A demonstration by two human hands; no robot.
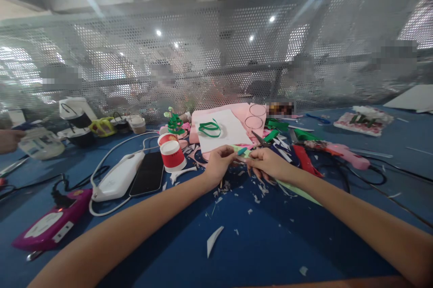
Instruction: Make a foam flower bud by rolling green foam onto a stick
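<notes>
Both my hands meet over the blue table (pixel 257 243) near its middle. My left hand (pixel 218 164) is closed, pinching one end of a small pale green paper strip (pixel 241 150). My right hand (pixel 269 164) is closed on the other end of the strip and also seems to hold scissors (pixel 261 140), whose blades point up and to the left. A larger pale green sheet (pixel 297 191) lies under my right wrist. Paper scraps (pixel 237 189) litter the table below my hands.
A red paper cup (pixel 172 155), phone (pixel 148 173), white power bank (pixel 118 175) and purple device (pixel 50 227) lie left. White paper with a green loop (pixel 209 128) on pink foam sits behind. A pink glue gun (pixel 341 152) and cables lie right. Another person's hand (pixel 8 140) is far left.
</notes>
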